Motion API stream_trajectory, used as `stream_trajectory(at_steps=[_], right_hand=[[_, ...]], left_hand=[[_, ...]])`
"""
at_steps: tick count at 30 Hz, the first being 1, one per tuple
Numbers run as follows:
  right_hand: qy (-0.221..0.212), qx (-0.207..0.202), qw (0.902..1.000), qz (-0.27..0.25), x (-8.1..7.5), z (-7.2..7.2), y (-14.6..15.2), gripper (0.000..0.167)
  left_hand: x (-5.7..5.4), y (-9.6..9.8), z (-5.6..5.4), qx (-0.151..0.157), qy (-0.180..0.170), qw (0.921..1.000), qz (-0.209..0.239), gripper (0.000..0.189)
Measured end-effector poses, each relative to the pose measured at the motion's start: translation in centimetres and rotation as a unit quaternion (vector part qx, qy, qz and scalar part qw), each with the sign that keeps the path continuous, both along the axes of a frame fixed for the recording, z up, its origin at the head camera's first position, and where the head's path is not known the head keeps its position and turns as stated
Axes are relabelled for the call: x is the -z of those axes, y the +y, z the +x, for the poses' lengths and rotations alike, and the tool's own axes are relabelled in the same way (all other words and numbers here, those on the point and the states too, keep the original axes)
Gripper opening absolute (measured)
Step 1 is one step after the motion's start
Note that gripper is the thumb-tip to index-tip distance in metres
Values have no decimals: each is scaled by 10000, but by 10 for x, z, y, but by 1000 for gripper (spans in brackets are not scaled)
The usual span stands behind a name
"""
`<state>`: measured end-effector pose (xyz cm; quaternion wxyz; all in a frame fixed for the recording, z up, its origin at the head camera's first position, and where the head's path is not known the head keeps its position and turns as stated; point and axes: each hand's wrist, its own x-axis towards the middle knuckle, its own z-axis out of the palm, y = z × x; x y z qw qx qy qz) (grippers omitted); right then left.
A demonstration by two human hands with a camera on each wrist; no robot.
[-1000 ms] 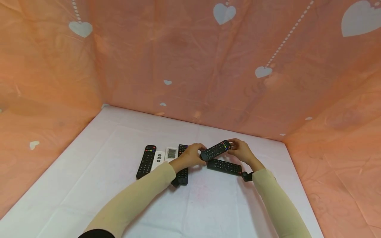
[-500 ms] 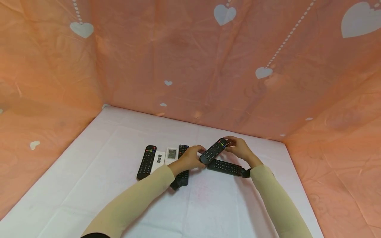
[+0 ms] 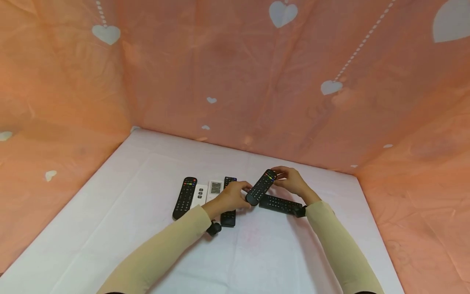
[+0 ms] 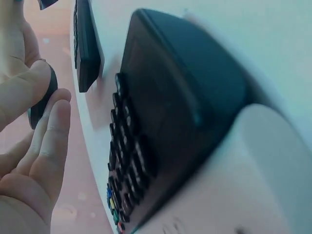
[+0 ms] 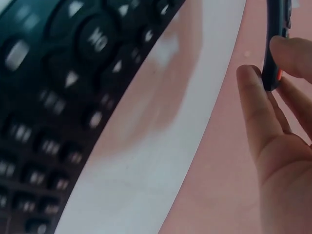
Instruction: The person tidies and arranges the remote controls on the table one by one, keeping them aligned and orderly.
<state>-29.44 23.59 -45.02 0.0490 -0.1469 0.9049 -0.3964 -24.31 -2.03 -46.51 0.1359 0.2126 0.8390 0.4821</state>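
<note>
Both hands hold one black remote control [image 3: 261, 187] by its two ends, above the white table. My left hand [image 3: 232, 196] pinches its rounded lower end between thumb and fingers, seen edge-on in the left wrist view as the dark remote control [image 4: 43, 100]. At the end with the coloured buttons, my right hand [image 3: 293, 180] grips with thumb and fingertips, also visible in the right wrist view around the remote control [image 5: 274, 53]. A second black remote [image 3: 280, 203] lies crosswise beneath the right hand. Under the left wrist lies another black remote [image 3: 228, 218], partly covered.
Left of the hands, a black remote [image 3: 185, 198], a white remote [image 3: 199, 195] and a white remote with a screen [image 3: 216, 188] lie side by side, partly behind the left forearm. The white tabletop [image 3: 257, 257] meets orange curtain walls [image 3: 235, 73] with heart prints.
The held remote has swung from a shallow slant to a steeper one, its coloured-button end moving away and left with the right hand. The left hand keeps the lower end nearly in place.
</note>
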Motion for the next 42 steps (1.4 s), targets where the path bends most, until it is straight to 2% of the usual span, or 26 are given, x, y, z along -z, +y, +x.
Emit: stream_trajectory(at_steps=[4, 9, 12, 17, 21, 24, 29, 32, 36, 42], right_hand=[[-11, -124, 9999, -119, -1, 0, -6, 47], [-32, -362, 9993, -52, 0, -1, -14, 47], [-42, -547, 9985, 9, 0, -3, -19, 46], [21, -785, 9969, -5, 2, -5, -26, 46], [100, -917, 9957, 50, 2, -7, -33, 46], [111, -1036, 9945, 125, 2, -8, -40, 46], [11, -1243, 9921, 150, 3, -8, -52, 47], [16, -1352, 9906, 183, 3, -8, -58, 47], [54, -1382, 9898, 334, 3, -8, -63, 46], [64, -1615, 9856, 490, 2, -7, -70, 46]], left_hand=[[0, -6, 7, -30, 11, 9999, 130, 56], [5, -13, 16, -103, -40, 9993, 370, 55], [8, -17, 20, -117, -133, 9992, 357, 55], [10, -21, 21, -176, -42, 9998, 66, 56], [9, -24, 23, -266, 261, 9991, -214, 59], [9, -27, 26, -334, 541, 9966, -517, 62], [12, -34, 34, -532, 678, 9924, -874, 64], [13, -36, 37, -653, 747, 9905, -957, 63], [13, -35, 41, -724, 797, 9907, -834, 61], [13, -32, 47, -1013, 816, 9881, -821, 67]])
